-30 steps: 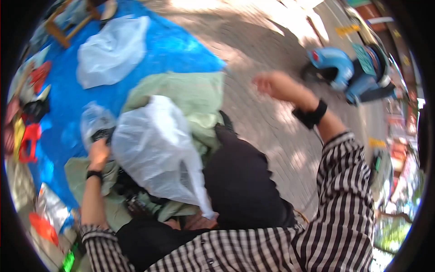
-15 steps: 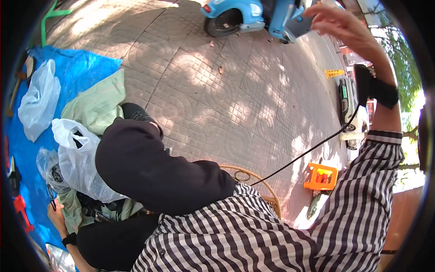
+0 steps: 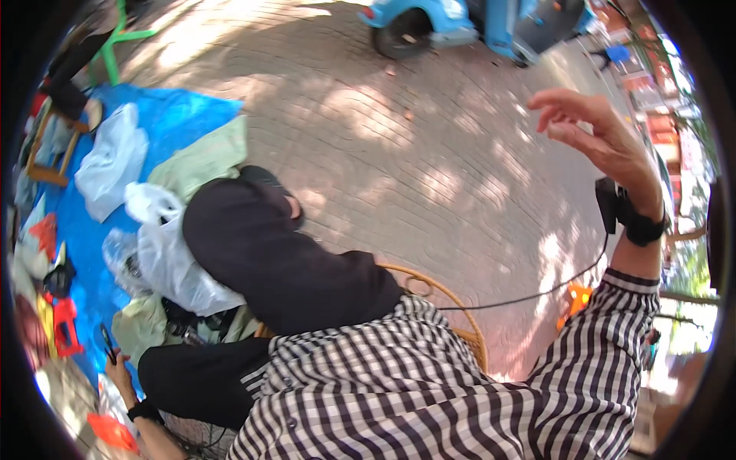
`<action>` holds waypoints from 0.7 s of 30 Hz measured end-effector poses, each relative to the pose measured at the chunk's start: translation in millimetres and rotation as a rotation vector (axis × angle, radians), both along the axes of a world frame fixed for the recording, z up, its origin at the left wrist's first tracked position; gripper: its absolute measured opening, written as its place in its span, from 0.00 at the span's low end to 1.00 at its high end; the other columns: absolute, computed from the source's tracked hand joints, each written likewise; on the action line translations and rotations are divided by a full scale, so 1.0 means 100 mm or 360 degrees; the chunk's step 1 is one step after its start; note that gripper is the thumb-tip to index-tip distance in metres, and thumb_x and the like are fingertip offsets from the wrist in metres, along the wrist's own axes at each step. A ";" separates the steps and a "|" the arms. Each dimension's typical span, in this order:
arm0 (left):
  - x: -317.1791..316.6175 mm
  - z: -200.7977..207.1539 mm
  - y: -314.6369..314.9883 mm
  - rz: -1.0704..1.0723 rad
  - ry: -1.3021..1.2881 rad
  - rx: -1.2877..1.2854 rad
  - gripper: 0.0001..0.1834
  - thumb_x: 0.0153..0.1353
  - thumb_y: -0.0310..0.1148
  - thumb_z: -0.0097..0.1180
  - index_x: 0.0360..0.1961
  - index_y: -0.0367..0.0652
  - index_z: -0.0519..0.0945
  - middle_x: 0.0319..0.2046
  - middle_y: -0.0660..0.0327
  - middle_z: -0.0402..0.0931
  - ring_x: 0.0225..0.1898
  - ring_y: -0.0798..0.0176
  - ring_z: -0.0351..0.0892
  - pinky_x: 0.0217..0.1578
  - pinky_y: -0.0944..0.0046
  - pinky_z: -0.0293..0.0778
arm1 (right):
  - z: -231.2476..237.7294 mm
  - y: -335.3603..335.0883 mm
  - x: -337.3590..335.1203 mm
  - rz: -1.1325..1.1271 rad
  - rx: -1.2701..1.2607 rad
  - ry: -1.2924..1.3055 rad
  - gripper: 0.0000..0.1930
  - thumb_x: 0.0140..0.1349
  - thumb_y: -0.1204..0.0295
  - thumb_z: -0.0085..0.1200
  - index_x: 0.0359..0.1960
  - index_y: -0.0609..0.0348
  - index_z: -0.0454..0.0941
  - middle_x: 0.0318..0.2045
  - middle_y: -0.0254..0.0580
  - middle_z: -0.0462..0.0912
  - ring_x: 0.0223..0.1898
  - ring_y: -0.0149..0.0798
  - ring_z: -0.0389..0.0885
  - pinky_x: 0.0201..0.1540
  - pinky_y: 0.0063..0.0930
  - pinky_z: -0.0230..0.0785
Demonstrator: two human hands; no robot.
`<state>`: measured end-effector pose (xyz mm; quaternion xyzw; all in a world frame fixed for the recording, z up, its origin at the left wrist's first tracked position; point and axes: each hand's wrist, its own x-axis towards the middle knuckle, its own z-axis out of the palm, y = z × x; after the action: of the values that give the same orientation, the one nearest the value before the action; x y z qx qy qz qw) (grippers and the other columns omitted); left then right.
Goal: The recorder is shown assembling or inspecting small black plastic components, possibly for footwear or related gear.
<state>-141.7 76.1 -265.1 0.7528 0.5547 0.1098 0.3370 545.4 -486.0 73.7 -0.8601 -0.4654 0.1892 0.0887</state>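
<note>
My right hand [image 3: 594,134] is raised at the upper right, empty, its fingers apart and loosely bent. A black strap [image 3: 644,228] with a small box sits on that wrist, and a thin black cable [image 3: 529,303] runs from it toward my chair. Low at the left edge, beside my knee, my left hand [image 3: 119,376] is closed round a slim black hand tool [image 3: 106,342]; its exact kind is too small to tell. Close to this hand lie a pale green cloth bag [image 3: 142,326], a white plastic bag [image 3: 180,264] and a clear bag [image 3: 123,257].
A blue tarp [image 3: 172,123] covers the ground at left, bearing another white bag [image 3: 115,165] and red tools [image 3: 67,326]. A person's leg and foot [image 3: 93,115] are near a wooden stool [image 3: 54,146]. A blue scooter [image 3: 452,27] stands on the paving; an orange stool [image 3: 576,297] is at right.
My view has turned, so the tarp and scooter appear shifted right. The raised right hand has come lower, its fingers now sharper. My left hand still grips the black tool.
</note>
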 end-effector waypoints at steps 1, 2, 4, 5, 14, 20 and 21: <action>0.34 0.03 -0.17 0.0097 0.0070 -0.0166 0.15 0.55 0.32 0.52 0.38 0.31 0.76 0.29 0.57 0.77 0.28 0.66 0.75 0.30 0.69 0.69 | -0.05 0.13 -0.06 -0.0046 -0.0044 0.0028 0.15 0.61 0.65 0.52 0.48 0.56 0.74 0.31 0.35 0.78 0.34 0.29 0.77 0.36 0.22 0.69; -0.16 0.12 -0.05 0.0073 -0.0141 0.0055 0.14 0.55 0.30 0.51 0.38 0.30 0.76 0.29 0.58 0.76 0.27 0.67 0.75 0.29 0.70 0.70 | -0.07 0.34 -0.05 0.0024 0.0047 0.0092 0.14 0.61 0.66 0.52 0.47 0.57 0.74 0.30 0.35 0.78 0.33 0.29 0.77 0.36 0.23 0.68; -0.17 0.09 -0.18 0.0104 -0.0084 0.0000 0.13 0.54 0.28 0.51 0.38 0.29 0.75 0.30 0.57 0.76 0.27 0.66 0.76 0.30 0.69 0.71 | -0.23 0.73 -0.15 0.0226 0.0060 0.0106 0.13 0.62 0.68 0.51 0.47 0.57 0.74 0.30 0.35 0.78 0.33 0.29 0.77 0.36 0.22 0.69; -0.02 0.06 -0.32 0.0156 -0.0180 -0.0117 0.13 0.53 0.27 0.50 0.38 0.28 0.75 0.31 0.57 0.76 0.26 0.65 0.76 0.30 0.69 0.72 | -0.37 0.88 -0.18 0.0111 0.0161 0.0392 0.12 0.61 0.69 0.51 0.46 0.58 0.74 0.30 0.35 0.78 0.33 0.29 0.77 0.35 0.23 0.68; 0.87 0.02 -0.14 0.0176 -0.0048 -0.0653 0.12 0.53 0.31 0.52 0.36 0.35 0.77 0.22 0.62 0.78 0.22 0.70 0.73 0.24 0.70 0.67 | -1.78 1.30 -0.79 0.0252 -0.0908 0.0393 0.07 0.55 0.68 0.54 0.30 0.58 0.77 0.24 0.47 0.79 0.28 0.50 0.79 0.31 0.38 0.70; 1.18 -0.12 0.41 -0.0137 0.0158 -0.0650 0.10 0.53 0.30 0.52 0.33 0.33 0.77 0.23 0.60 0.77 0.25 0.68 0.75 0.28 0.69 0.70 | -1.58 1.05 -0.66 0.0118 -0.1160 0.0365 0.09 0.54 0.65 0.54 0.30 0.58 0.77 0.23 0.51 0.78 0.28 0.54 0.77 0.30 0.38 0.69; 1.21 -0.09 0.34 -0.0092 0.0145 -0.0639 0.09 0.53 0.31 0.52 0.30 0.34 0.77 0.19 0.62 0.75 0.21 0.69 0.70 0.24 0.67 0.66 | -1.42 1.09 -0.62 0.0009 -0.1066 0.0382 0.09 0.55 0.66 0.52 0.31 0.58 0.77 0.23 0.51 0.77 0.28 0.55 0.77 0.30 0.40 0.69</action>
<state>-20.3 110.1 -274.1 0.6903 0.5582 -0.0468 0.4579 483.3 -376.7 -67.8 -0.8118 -0.3662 0.4313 -0.1446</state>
